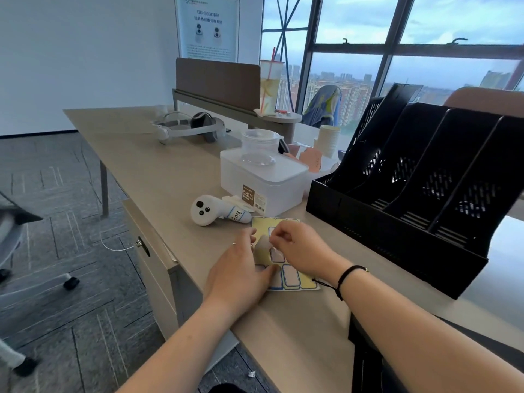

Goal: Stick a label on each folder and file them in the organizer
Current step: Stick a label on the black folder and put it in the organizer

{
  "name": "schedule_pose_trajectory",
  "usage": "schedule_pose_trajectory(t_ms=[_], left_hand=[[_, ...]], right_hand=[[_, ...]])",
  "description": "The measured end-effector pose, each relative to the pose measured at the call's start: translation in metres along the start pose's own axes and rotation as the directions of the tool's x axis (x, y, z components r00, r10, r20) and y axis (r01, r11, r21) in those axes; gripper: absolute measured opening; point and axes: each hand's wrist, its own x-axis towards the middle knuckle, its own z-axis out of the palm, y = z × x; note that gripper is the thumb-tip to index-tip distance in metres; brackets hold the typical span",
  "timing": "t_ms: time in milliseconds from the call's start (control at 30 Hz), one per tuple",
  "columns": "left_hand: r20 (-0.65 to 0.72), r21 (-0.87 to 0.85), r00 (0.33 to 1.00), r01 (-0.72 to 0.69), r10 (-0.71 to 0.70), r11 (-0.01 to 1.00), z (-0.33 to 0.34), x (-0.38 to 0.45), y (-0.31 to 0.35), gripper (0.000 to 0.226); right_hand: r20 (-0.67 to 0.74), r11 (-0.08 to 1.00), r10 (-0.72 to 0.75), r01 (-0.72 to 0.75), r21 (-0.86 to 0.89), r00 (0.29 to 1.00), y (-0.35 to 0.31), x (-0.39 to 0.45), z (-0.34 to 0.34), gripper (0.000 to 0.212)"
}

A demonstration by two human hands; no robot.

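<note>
Brown sticker on the plastic container (pixel 265 180), frame centre, read "PLASTIC". Handwritten "Holy" on the white controller (pixel 218 212) beside it. Wall poster (pixel 208 26), upper centre, headed "GD-300C"; rest illegible.

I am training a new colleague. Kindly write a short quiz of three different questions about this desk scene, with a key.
1. True or false: the black organizer already holds folders.
2. Which hand peels a label from the label sheet? A) left B) right
3. Fill in: the white controller lies in front of the clear plastic ____.

Key: 1 false. 2 B, the right hand; the left hand presses the sheet. 3 box.
</note>
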Motion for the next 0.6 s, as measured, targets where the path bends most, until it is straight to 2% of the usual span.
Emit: schedule_pose_trajectory(t_ms=[67,167,367,533,600], left_hand=[[0.008,0.032,1.000,-0.006,0.006,0.999,0.001,0.001,0.001,0.075],[0.022,0.068,1.000,-0.005,0.003,0.998,0.001,0.001,0.002,0.070],[0.061,0.239,0.997,-0.056,0.042,0.969,-0.002,-0.003,0.010,0.037],[0.083,0.203,0.995,-0.066,0.050,0.977,-0.002,-0.001,0.013,0.022],[0.023,0.150,0.993,-0.119,0.117,0.982,-0.001,-0.001,0.019,0.022]], right_hand=[[-0.021,0.995,0.056,-0.054,0.086,0.998,-0.001,0.001,-0.003,0.015],[-0.047,0.978,0.117,-0.107,0.180,0.992,-0.003,0.000,-0.004,0.014],[-0.183,0.978,0.085,-0.047,0.205,0.979,-0.003,-0.021,-0.027,0.014],[-0.179,0.974,0.105,-0.065,0.217,0.978,0.012,-0.076,-0.071,0.012],[-0.187,0.971,0.126,-0.082,0.226,0.974,0.024,-0.103,-0.087,0.010]])
